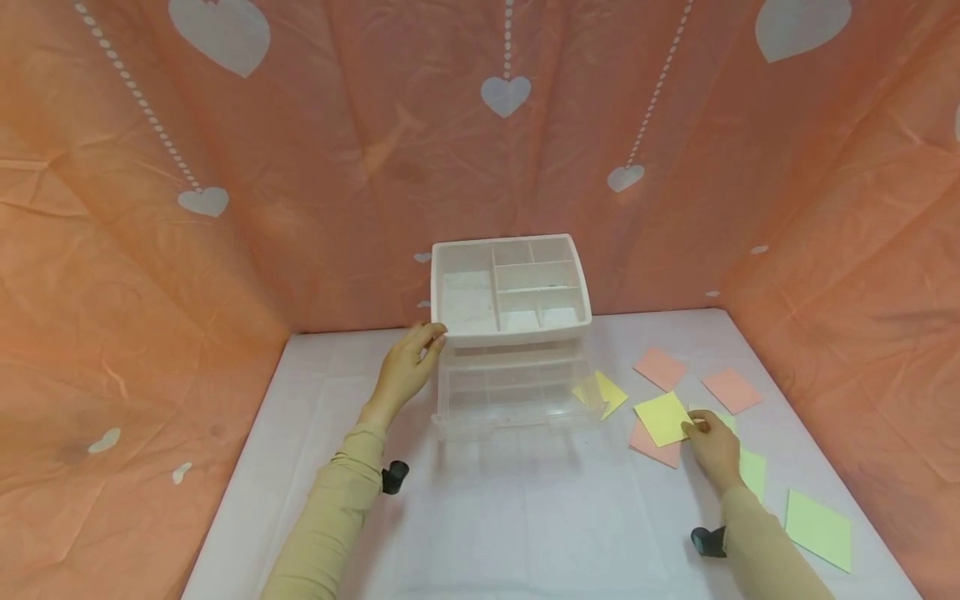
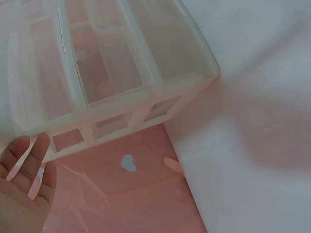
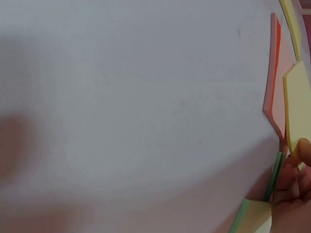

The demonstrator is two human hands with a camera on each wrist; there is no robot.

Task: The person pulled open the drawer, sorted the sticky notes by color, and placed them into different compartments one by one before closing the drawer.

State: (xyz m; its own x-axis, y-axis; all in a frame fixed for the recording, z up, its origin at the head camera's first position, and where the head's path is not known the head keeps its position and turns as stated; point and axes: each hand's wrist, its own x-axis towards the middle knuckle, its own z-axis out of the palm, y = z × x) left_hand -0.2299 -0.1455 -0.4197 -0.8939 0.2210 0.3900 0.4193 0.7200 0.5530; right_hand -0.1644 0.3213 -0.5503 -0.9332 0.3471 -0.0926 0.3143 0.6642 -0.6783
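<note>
A white organizer [image 1: 468,339] with a divided top tray and clear drawers [image 1: 517,396] stands at the table's back middle. My left hand [image 1: 405,367] touches the front left corner of its top; in the left wrist view, extended fingers [image 2: 36,158] lie against the side. To the right, my right hand [image 1: 714,450] pinches a yellow sticky note pad [image 1: 660,419] by its near right corner, thumb on top. That pad overlaps a pink pad [image 1: 656,450] in the head view. The right wrist view catches the yellow pad [image 3: 297,104] at its edge.
Another yellow pad [image 1: 611,397] lies partly behind the clear drawer's right side. Two pink pads [image 1: 660,368] [image 1: 732,390] lie farther back. Green pads [image 1: 752,473] [image 1: 819,529] are near my right forearm. An orange curtain with hearts [image 1: 360,208] encloses the table [image 1: 510,517].
</note>
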